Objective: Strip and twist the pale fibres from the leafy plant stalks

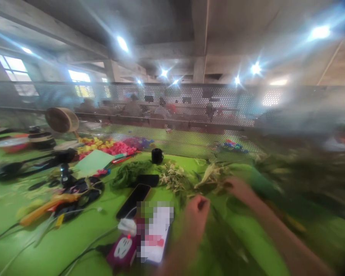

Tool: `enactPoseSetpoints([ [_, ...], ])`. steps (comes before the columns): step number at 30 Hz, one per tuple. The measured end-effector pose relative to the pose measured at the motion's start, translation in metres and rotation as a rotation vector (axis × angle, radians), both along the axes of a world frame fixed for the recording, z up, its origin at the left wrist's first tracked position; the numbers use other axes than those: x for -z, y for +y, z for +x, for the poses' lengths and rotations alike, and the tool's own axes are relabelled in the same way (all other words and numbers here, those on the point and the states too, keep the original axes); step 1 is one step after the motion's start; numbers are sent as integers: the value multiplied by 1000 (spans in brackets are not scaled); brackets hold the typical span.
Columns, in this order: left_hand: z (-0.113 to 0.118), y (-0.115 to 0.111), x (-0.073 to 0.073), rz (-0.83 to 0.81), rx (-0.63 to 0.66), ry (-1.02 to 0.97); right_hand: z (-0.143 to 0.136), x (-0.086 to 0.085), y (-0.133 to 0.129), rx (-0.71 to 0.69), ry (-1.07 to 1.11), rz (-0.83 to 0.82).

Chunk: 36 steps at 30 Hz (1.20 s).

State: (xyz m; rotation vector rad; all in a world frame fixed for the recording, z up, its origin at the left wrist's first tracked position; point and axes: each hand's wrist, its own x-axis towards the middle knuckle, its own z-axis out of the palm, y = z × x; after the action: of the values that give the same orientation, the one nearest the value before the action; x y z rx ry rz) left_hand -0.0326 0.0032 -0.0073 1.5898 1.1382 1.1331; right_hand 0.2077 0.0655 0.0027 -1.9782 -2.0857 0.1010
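My left hand [197, 210] is closed above the green table, just right of a lit smartphone [156, 234]; what its fingers hold, if anything, I cannot make out. Farther forward, my right hand [233, 186] reaches in from the right with its fingers pinched at the edge of some pale leafy sprigs [211, 175]. Blur hides what lies between those fingers. Left of the sprigs is a heap of small cream-coloured artificial flowers or leaves [174, 175]. Dark green stems [227, 237] lie blurred beneath and between my forearms.
A dark phone [134, 200], a purple power socket [122, 249] with cables and an orange-handled glue gun [50, 207] lie left. A black mug [157, 156] and green strands [130, 172] stand farther back, before a perforated metal screen [172, 103]. Blurred foliage [299, 168] fills the right.
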Motion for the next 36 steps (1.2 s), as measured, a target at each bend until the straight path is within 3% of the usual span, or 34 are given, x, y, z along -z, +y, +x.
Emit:
enactPoseSetpoints([
  [4, 0, 1, 3, -4, 6, -29, 14, 1, -7, 1, -51, -29],
  [9, -2, 0, 2, -7, -7, -21, 12, 2, -14, 26, 17, 35],
  [12, -4, 1, 1, -38, -14, -46, 11, -17, -20, 57, 131, 112],
  [18, -3, 7, 2, -87, 17, -132, -2, -78, -44, 190, 466, 305],
  [22, 1, 6, 2, -101, 27, -207, -27, -95, -64, 214, 690, 309],
  [25, 1, 3, -2, -89, 91, -265, -49, -86, -79, 170, 817, 254],
  [30, 1, 1, -2, -92, 172, -341, -79, -47, -95, 141, 1035, 37],
  [36, 3, 9, 14, -92, 101, -402, -93, -8, -100, 113, 873, 25],
])
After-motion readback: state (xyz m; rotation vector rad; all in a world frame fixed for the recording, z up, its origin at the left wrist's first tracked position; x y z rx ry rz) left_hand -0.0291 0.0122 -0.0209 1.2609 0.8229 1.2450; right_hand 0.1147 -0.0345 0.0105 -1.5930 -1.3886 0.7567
